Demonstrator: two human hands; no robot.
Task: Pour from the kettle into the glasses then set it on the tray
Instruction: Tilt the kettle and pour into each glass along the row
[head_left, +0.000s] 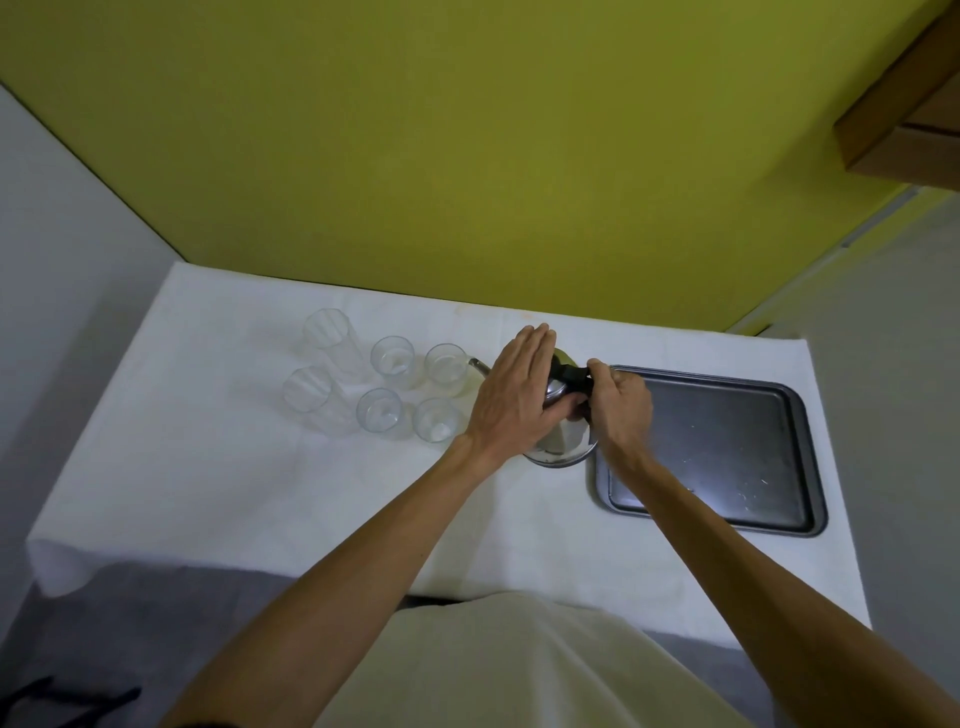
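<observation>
Kettle stands on the white tablecloth, between the six glasses on its left and the dark tray on its right; its base is just beside the tray's near-left rim, possibly touching. Spout points toward the glasses.

Right hand: fingers curled shut around the black handle. Left hand: fingers straight and together, palm laid flat over the kettle's top and lid; thumb pressed against the body.

Glasses look empty, though the clear walls make this hard to confirm. Judgement: pouring not yet begun.

Risks:
- Glasses are packed close; the spout sweeping across could tip the nearest pair.
- If the kettle is hot, the flat palm on metal may flinch and jolt it.
- Tilting fast would splash onto the cloth.
- The tray rim could catch the base on lifting.
</observation>
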